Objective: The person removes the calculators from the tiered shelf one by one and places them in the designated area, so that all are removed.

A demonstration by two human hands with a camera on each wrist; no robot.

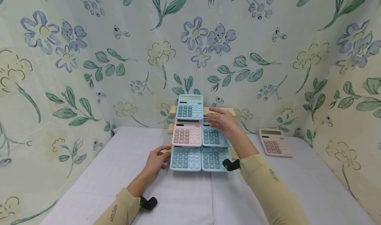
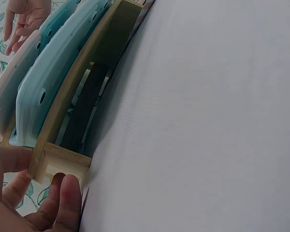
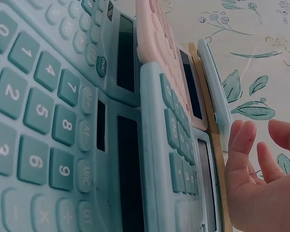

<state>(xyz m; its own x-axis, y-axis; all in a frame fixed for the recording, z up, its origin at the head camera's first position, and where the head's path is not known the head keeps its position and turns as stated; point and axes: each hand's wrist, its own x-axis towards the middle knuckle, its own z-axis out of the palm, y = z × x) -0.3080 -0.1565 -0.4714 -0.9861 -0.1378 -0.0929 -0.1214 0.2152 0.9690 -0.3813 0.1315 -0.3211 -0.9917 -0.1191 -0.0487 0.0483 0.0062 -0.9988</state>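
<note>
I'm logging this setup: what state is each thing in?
Rack: standing, loaded
Left hand: fingers curled round rack's left end
Right hand: raised, holding nothing
Top blue calculator: tilted back
Racked pink calculator: tilted back
Middle blue calculator: tilted back, partly hidden
Lower left calculator: tilted back
Lower right calculator: tilted back
Loose pink calculator: on table, keys showing
</note>
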